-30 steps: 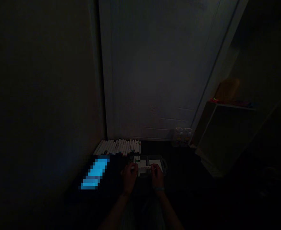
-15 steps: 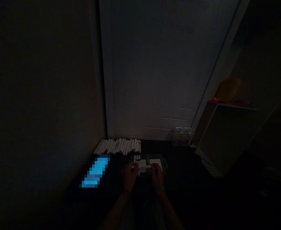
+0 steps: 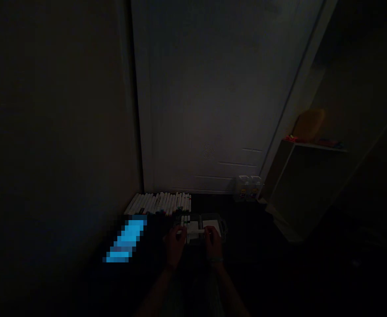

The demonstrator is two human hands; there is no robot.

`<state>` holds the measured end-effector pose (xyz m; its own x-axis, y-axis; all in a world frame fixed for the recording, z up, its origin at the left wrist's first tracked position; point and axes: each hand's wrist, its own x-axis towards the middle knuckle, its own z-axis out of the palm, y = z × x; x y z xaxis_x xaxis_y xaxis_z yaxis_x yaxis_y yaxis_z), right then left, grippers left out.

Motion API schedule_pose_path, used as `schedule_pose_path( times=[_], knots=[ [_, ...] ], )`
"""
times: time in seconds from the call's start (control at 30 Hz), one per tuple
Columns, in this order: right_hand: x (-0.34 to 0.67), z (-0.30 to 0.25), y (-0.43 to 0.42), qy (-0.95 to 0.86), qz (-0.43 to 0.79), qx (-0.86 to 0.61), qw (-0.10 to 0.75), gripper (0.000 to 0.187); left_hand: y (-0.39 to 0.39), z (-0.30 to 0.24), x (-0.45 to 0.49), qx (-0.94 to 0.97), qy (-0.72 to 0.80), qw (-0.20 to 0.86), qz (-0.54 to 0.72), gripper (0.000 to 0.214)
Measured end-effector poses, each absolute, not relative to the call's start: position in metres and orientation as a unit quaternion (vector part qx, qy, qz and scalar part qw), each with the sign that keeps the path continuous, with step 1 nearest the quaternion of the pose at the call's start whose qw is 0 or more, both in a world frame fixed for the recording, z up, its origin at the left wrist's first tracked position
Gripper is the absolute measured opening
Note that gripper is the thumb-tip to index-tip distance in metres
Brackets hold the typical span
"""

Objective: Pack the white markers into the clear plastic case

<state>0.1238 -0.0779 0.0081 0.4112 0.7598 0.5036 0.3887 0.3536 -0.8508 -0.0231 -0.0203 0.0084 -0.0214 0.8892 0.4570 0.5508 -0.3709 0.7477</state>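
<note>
Between my two hands a white marker (image 3: 196, 231) lies level, held by its ends. My left hand (image 3: 175, 241) pinches the left end, and my right hand (image 3: 213, 241) pinches the right end. Under them an open clear plastic case (image 3: 224, 226) rests on the dark tabletop. Its left half holds a few upright-lying white markers (image 3: 185, 220) side by side along the left wall. White inserts (image 3: 212, 223) show in the case. The picture is very dark, so the marker's print and fingertip detail are hard to make out.
A long row of white markers (image 3: 160, 202) lies along the back left. A lit, pixelated screen (image 3: 125, 240) is left of my hands. Two clear containers (image 3: 242, 189) stand at the back right, near a shelf unit (image 3: 299, 189). A pale panel (image 3: 206, 97) rises behind the table.
The whole view has shifted slightly, so things sit a little further left. Both hands still hold the marker over the case.
</note>
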Motion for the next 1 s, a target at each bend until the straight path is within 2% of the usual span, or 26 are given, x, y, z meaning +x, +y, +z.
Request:
schedule_pose_path(
  times=[0.57,1.0],
  knots=[
    [0.125,0.008,-0.077,-0.531,0.118,-0.566,0.619,0.022,-0.021,0.012,-0.024,0.677,0.528,0.187,0.477,0.031],
    [0.124,0.007,-0.077,-0.53,0.109,-0.582,0.607,0.03,-0.027,0.02,-0.022,0.657,0.514,0.267,0.483,0.044]
  ],
)
